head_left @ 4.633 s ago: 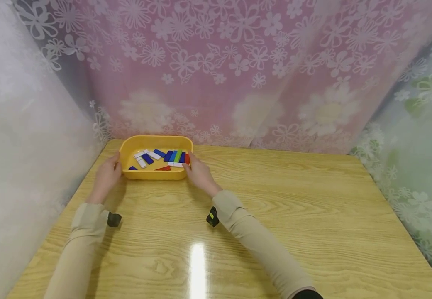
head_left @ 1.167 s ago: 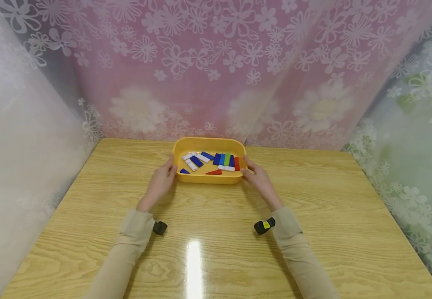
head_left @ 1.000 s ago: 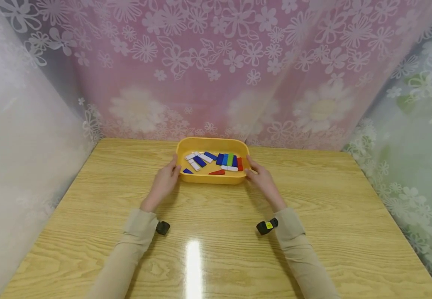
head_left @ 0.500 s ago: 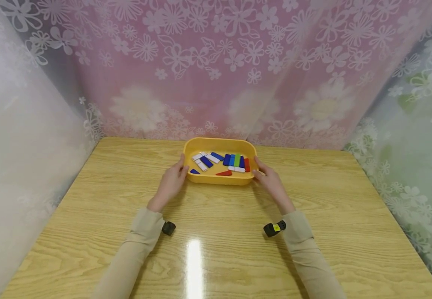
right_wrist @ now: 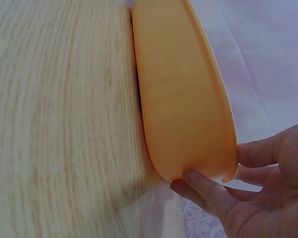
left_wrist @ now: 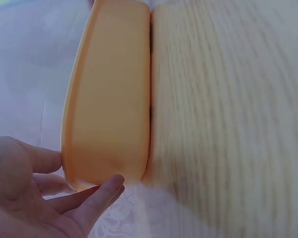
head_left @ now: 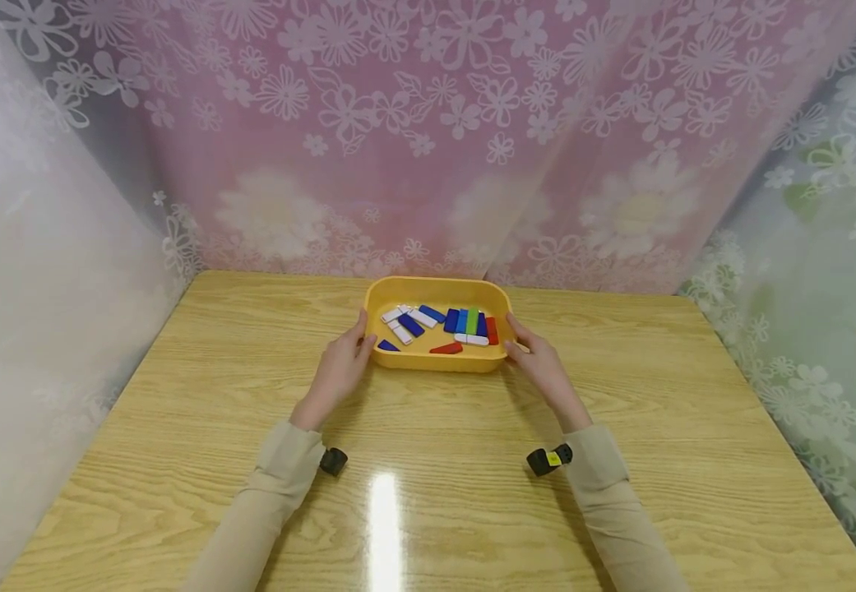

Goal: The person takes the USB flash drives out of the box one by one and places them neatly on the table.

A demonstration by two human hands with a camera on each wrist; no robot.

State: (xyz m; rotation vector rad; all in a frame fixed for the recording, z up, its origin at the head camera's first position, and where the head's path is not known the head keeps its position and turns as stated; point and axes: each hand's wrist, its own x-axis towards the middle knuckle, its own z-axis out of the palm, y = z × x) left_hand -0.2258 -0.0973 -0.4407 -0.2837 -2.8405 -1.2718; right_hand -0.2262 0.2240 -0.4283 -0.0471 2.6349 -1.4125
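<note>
A yellow plastic bin [head_left: 438, 362] with rounded corners stands near the back edge of the table, level in the head view. My left hand [head_left: 340, 364] grips its left end, thumb at the rim and fingers along the end wall; the left wrist view shows those fingertips against the yellow wall. At the opposite end my right hand [head_left: 541, 367] holds the bin the same way, the thumb near the rim. Inside lie several small flat oblong pieces: white ones [head_left: 400, 332], dark blue ones [head_left: 410, 325], a green one [head_left: 473, 321] and red ones [head_left: 446, 349].
The wood-grain table [head_left: 428, 436] fills the lower view. Pink floral cloth [head_left: 428, 164] hangs right behind its back edge, with pale sheets [head_left: 50, 329] at the sides. Black wrist cameras [head_left: 334, 461] sit by both cuffs.
Both hands have moved the bin from the table's back left to the middle, its pieces staying in much the same arrangement. Over the last half second it has barely shifted, slightly nearer.
</note>
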